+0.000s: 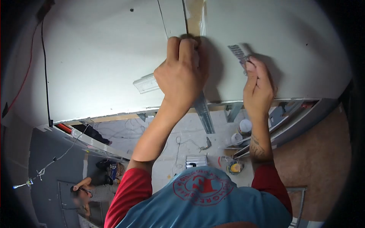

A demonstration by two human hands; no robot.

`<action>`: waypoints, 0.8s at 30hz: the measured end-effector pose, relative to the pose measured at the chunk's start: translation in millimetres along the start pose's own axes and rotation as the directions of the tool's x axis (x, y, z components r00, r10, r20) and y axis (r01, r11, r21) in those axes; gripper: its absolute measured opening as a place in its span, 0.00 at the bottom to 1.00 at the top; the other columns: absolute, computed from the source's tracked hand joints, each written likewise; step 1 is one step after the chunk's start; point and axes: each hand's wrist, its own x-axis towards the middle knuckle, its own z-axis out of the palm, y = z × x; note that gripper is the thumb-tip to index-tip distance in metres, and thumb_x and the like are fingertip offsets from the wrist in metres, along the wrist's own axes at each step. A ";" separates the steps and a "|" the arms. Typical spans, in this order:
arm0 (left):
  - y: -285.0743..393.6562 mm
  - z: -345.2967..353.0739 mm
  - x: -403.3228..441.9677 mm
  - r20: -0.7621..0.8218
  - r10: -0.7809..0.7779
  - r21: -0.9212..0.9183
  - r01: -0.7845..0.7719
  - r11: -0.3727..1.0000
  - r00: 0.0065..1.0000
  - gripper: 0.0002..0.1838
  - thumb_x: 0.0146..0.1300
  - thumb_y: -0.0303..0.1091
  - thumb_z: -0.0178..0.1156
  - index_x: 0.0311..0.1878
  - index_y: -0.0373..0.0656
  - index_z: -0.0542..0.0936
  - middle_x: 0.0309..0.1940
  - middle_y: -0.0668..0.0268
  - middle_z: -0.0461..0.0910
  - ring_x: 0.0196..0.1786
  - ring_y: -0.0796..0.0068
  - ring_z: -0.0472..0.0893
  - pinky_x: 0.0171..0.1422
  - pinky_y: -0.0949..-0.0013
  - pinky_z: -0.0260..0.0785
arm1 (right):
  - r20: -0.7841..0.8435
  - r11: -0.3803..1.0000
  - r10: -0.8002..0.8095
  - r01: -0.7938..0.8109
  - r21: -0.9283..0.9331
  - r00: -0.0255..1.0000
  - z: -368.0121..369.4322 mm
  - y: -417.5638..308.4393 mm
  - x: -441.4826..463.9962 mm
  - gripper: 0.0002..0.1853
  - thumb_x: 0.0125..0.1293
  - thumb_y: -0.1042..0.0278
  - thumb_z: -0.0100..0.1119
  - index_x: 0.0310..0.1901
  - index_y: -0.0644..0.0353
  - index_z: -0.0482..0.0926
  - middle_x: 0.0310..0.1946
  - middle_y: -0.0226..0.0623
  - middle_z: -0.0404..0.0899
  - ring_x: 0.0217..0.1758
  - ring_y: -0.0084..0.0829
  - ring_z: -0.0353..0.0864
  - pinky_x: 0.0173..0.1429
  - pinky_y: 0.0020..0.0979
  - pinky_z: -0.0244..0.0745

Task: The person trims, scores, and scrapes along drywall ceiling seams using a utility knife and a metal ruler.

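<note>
My left hand [180, 72] is closed with its fingers curled up against the white panel [95, 57], beside a narrow open slot. From behind its palm a short metal profile [146, 83] sticks out to the left, and a longer metal strip [204, 116] reaches down past the panel's edge. The fingertips and the part they grip are mostly hidden. To the right, my right hand [260, 85] pinches the lower end of a small slotted metal piece [237, 53] between thumb and fingers, close to the panel.
Red and black wires [45, 72] hang at the left. Far below lie the floor with cables [125, 131], white buckets [245, 125], a yellow-topped tub [235, 167] and a ladder top [195, 161]. Another person [89, 192] is at the lower left. Metal framing [232, 112] runs under the panel edge.
</note>
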 end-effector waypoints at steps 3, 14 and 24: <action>9.5 -4.6 2.2 0.076 -0.129 0.039 0.126 0.991 0.989 0.07 0.62 0.36 0.73 0.36 0.48 0.83 0.36 0.68 0.83 0.29 0.58 0.85 0.28 0.59 0.74 | 0.028 0.999 0.038 -0.038 -0.026 0.999 9.2 -9.4 5.1 0.07 0.73 0.66 0.69 0.46 0.59 0.85 0.36 0.41 0.89 0.37 0.46 0.90 0.41 0.40 0.82; -7.0 -0.5 -13.0 0.018 -0.056 -0.094 0.058 0.994 0.998 0.09 0.60 0.31 0.74 0.38 0.49 0.80 0.37 0.68 0.81 0.24 0.61 0.82 0.25 0.61 0.72 | 0.040 0.998 0.052 -0.051 -0.033 0.998 20.0 -8.0 11.7 0.24 0.64 0.42 0.76 0.43 0.57 0.84 0.31 0.37 0.88 0.29 0.42 0.87 0.33 0.38 0.78; -15.9 -31.0 -23.1 0.123 -0.032 -0.211 0.058 0.976 0.992 0.12 0.60 0.26 0.74 0.43 0.41 0.79 0.36 0.59 0.81 0.30 0.56 0.83 0.30 0.61 0.73 | 0.062 0.999 0.022 -0.020 -0.039 0.998 22.3 -9.6 21.8 0.19 0.64 0.52 0.79 0.45 0.57 0.84 0.30 0.38 0.86 0.31 0.41 0.88 0.36 0.39 0.80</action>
